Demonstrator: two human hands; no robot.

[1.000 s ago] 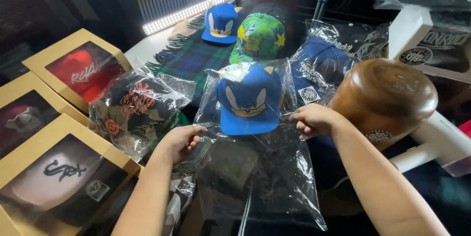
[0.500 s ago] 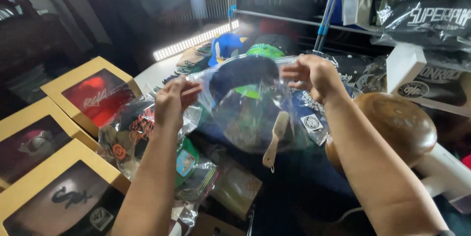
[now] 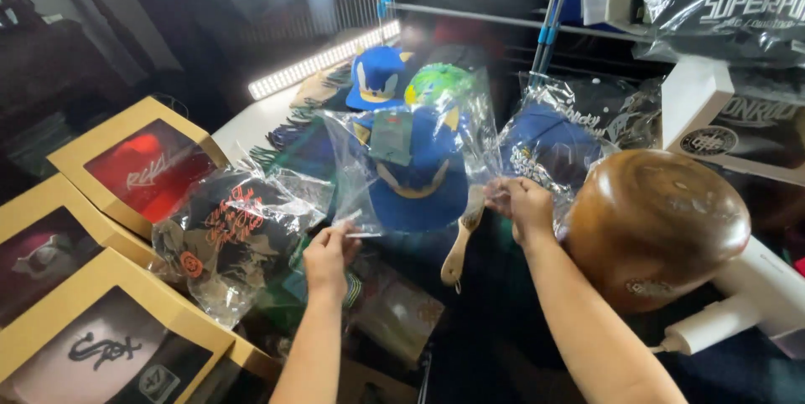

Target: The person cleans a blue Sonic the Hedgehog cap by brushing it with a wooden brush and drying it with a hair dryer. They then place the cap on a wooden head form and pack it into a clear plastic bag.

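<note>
A blue cap with a cartoon face (image 3: 417, 179) sits inside a clear plastic bag (image 3: 470, 131) in the middle of the view. My left hand (image 3: 329, 255) pinches the bag's lower left edge. My right hand (image 3: 521, 204) grips its lower right edge. The bag stands upright between both hands, above a dark cluttered surface. A wooden brush handle (image 3: 459, 251) hangs just below the bag, between my hands.
A bagged black cap with red lettering (image 3: 235, 232) lies at left. Three tan window boxes with caps (image 3: 126, 173) line the left edge. A brown wooden head form (image 3: 654, 228) stands at right on a white device (image 3: 738, 303). More caps (image 3: 379, 77) and bagged items (image 3: 558, 131) lie behind.
The bagged blue cap was lifted high and tipped flat half a second ago. Now it is lowered, cap face toward me, with both hands down at the bag's bottom corners.
</note>
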